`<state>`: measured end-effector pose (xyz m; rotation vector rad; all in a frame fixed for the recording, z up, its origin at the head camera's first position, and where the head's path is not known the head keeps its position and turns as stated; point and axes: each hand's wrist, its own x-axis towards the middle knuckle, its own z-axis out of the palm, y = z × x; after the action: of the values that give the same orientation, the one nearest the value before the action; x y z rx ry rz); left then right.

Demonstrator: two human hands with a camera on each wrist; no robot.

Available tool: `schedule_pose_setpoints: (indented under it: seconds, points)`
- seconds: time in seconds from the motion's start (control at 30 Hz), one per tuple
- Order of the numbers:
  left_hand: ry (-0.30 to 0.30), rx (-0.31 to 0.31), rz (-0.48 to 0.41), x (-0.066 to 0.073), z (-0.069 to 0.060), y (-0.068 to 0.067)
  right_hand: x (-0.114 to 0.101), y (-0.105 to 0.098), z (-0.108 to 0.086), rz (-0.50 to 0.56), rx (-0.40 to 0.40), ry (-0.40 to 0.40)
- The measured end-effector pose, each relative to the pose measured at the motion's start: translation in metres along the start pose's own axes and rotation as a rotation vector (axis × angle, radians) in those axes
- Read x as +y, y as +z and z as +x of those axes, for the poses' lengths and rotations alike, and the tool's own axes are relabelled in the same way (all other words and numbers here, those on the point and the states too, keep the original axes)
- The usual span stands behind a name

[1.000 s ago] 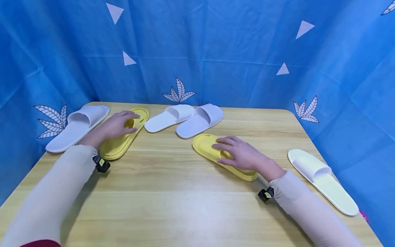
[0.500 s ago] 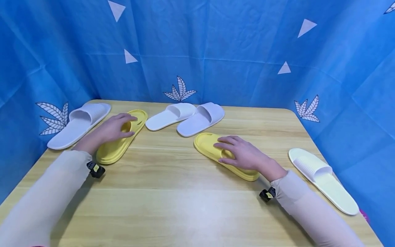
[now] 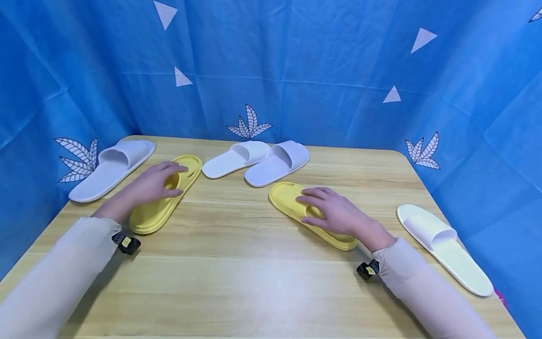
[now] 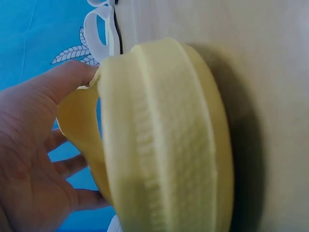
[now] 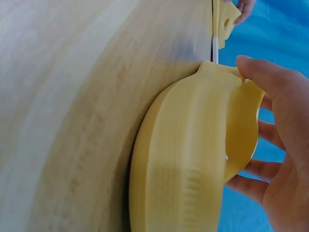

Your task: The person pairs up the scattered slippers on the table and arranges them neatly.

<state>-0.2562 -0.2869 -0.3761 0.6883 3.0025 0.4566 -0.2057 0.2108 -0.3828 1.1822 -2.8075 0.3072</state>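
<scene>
Gripping yellow slippers (image 3: 150,216) (image 3: 285,194) by strap edges (image 4: 77,112) (image 5: 245,116), hands (image 3: 153,186) (image 3: 336,212) flank wide tabletop (image 3: 237,268).

Bright, soft light fills the head view, with pale glare on the table (image 3: 271,292) toward six o'clock. The left wrist view's slipper (image 4: 164,145) seems slightly blurred, its shadow dark at three o'clock.

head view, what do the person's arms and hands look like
The person wears long, loose, pale fabric sleeves. A small black boxy device with a yellow patch sits at each sleeve end. The left hand and right hand wear no gloves.
</scene>
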Motion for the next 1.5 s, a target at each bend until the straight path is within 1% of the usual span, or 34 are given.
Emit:
schedule_pose_setpoints:
  seconds: [0.3,0.53,0.7,0.93,1.07,1.27,1.5]
  points:
    - [-0.031,-0.001,-0.005,0.015,-0.015,-0.001,-0.001,-0.001,-0.002,-0.006,0.005,0.011]
    - [0.012,0.016,0.001,0.022,-0.03,-0.001,-0.001,-0.001,-0.003,-0.015,0.023,0.008]
    - [0.008,0.009,-0.002,0.03,-0.041,0.0,-0.002,-0.001,-0.004,-0.017,0.026,0.011]
    - [0.051,0.031,0.001,0.04,-0.051,0.002,-0.002,-0.001,-0.005,-0.023,0.033,0.009]
    - [0.068,0.032,-0.017,0.047,-0.053,0.005,-0.002,-0.001,-0.006,-0.028,0.039,0.013]
    - [0.062,0.012,-0.028,0.056,-0.054,0.009,-0.004,-0.001,-0.006,-0.036,0.037,0.035]
    - [0.074,-0.005,-0.038,0.068,-0.051,0.01,-0.004,-0.002,-0.007,-0.04,0.046,0.067]
